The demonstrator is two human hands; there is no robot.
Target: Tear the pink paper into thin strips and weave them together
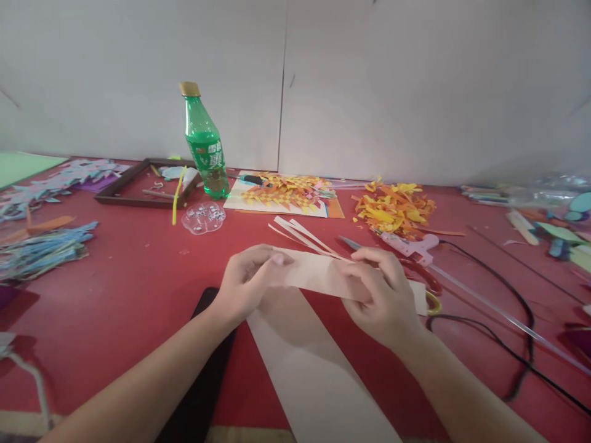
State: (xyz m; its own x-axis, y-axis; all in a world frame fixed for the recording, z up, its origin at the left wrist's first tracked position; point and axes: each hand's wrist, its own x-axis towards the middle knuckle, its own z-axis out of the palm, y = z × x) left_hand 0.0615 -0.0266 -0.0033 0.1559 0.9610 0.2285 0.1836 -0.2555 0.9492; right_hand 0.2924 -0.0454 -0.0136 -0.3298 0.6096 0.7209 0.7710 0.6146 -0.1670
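A cream paper strip (314,271) is stretched level between my two hands above the red table. My left hand (252,280) pinches its left end, thumb on top. Toward the other end, my right hand (381,289) grips the strip with bent fingers, and the paper runs on past it to the right. Below lies a longer cream sheet (323,369), slanting toward me. Thin cut paper strips (307,237) rest just beyond my hands. Scissors (434,301) lie by my right hand, partly hidden, with a blade tip showing past the fingers.
A green bottle (205,147) stands at the back beside a brown frame (124,200). Yellow-orange paper scraps (394,209) are heaped behind a pink glue gun (413,246). Its black cord (526,320) loops along the right. A black phone-like slab (194,394) lies under my left forearm.
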